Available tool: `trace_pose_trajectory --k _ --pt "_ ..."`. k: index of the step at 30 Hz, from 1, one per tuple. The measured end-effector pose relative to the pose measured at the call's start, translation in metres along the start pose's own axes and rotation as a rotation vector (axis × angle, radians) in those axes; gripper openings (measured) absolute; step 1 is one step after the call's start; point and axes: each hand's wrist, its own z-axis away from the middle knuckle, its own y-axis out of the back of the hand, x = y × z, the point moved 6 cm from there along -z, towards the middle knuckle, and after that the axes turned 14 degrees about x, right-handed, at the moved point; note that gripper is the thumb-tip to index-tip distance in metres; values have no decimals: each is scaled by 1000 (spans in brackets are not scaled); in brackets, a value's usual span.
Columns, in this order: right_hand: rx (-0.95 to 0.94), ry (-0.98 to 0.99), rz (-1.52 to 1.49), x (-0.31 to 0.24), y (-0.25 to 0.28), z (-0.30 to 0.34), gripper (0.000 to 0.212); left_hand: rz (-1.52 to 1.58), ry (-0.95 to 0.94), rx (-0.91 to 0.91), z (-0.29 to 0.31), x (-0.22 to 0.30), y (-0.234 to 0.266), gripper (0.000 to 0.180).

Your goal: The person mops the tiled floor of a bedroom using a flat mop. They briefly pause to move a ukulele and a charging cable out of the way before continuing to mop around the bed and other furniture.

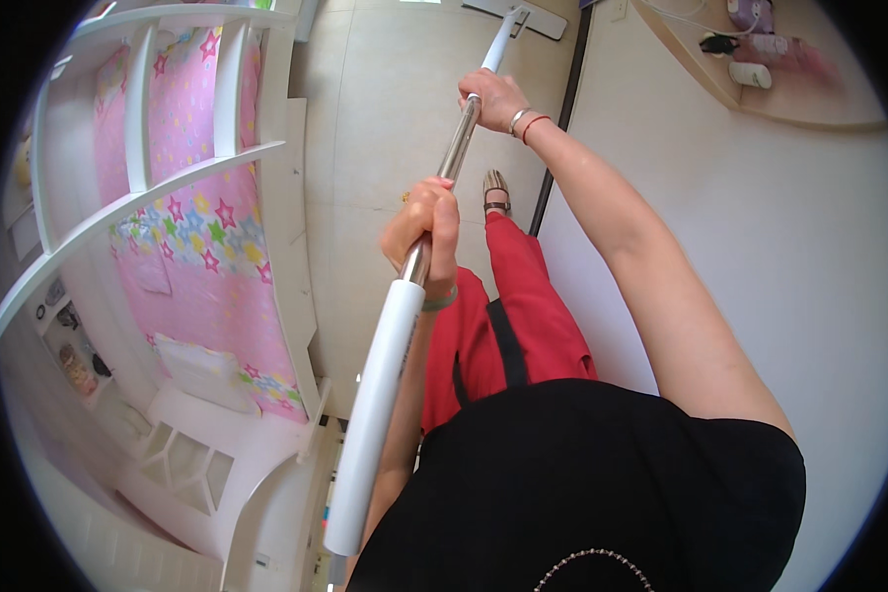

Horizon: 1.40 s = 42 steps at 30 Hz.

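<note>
A flat mop with a silver and white pole [375,424] runs slantwise from near my body to the floor ahead. My left hand [426,229] is closed round the silver shaft just above the thick white grip. Farther along, my right hand [496,101] wraps round the pole where the silver tube meets a white section. At the far end the flat, pale mop head [543,22] lies on the floor, partly cut off by the top of the view.
Tiled floor [365,148] stretches ahead, with my sandalled foot [496,187] on it. On the left stands a white-railed bunk bed [138,197] with pink star-patterned bedding. A white wall [760,247] borders the right side, where a wooden shelf [701,59] holds small items.
</note>
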Motion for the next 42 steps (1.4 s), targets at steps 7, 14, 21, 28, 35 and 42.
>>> trace_pose_trajectory --k 7,14,21,28,35,42 --pt "134 -98 -101 -35 -6 65 7 -28 65 -110 26 39 30 22" --pt "263 -184 -217 -117 -45 149 7 11 130 -247 74 80 113 24" --pt "528 -268 -302 -215 -84 256 16 31 151 -522 120 129 203 34" --pt "639 -395 -276 -289 -114 304 19 15 163 -706 127 163 253 34" --pt "702 -298 -503 -390 -151 276 17 -191 203 -750 92 215 307 32" --pt "389 -170 -693 -402 -153 239 18 -267 176 -675 79 226 284 31"
